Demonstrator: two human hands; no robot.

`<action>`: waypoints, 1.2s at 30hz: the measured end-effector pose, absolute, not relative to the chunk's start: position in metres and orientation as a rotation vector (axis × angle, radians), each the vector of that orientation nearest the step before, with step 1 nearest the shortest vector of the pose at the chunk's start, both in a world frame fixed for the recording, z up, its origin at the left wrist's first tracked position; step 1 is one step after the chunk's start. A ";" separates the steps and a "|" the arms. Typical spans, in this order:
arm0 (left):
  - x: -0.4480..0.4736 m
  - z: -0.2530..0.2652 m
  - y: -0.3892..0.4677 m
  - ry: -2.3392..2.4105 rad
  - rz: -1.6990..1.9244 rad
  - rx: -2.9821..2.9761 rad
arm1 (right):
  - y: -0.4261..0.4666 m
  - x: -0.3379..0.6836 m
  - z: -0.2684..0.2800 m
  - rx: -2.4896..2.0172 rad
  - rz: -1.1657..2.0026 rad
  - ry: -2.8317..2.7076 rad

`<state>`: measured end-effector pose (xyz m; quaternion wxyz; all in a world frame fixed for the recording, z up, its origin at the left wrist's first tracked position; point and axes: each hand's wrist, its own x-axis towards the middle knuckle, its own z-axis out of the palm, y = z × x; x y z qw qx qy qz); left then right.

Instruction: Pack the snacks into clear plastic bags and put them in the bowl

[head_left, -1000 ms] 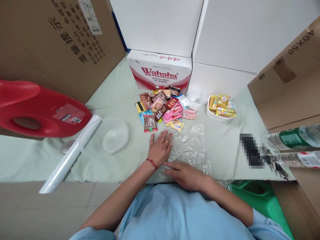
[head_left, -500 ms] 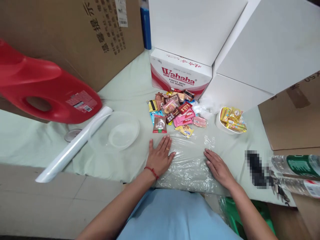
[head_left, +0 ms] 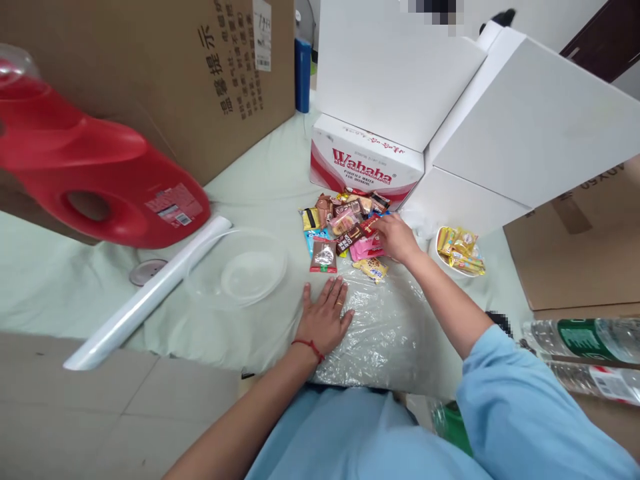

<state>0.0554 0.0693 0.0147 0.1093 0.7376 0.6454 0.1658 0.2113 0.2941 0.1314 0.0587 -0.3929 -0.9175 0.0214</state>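
Note:
My left hand (head_left: 326,319) lies flat with fingers spread on the left edge of a clear plastic film (head_left: 387,333) on the cloth-covered table. It holds nothing. My right hand (head_left: 396,239) is at the right side of a heap of wrapped snacks, fingers bent together on the right end of a red snack packet (head_left: 369,227). Part of the heap is hidden under that hand. Close by in the heap are a pink packet (head_left: 366,249), a yellow cookie packet (head_left: 371,269) and a brown packet with a red border (head_left: 324,256).
A white bowl of yellow packets (head_left: 440,263) stands right of the heap, with a Wahaha carton (head_left: 363,163) behind. To the left are clear plastic lids (head_left: 277,283), a white film roll (head_left: 145,300) and a red jug (head_left: 120,180). Bottles (head_left: 583,338) lie at the right.
My right hand has left the plastic film and reached forward to the snack heap, onto the red packet. My left hand stays flat on the film. The view has shifted slightly.

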 end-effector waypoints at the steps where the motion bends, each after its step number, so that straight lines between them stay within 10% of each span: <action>1: 0.055 0.015 0.069 1.898 0.488 2.171 | 0.299 0.197 0.132 -1.109 0.072 -2.848; 22: 0.053 0.014 0.067 1.851 0.547 2.164 | 0.272 0.132 0.115 -0.682 0.018 -3.204; 36: 0.053 0.017 0.068 1.843 0.534 2.149 | 0.303 0.171 0.140 -1.296 -0.032 -2.445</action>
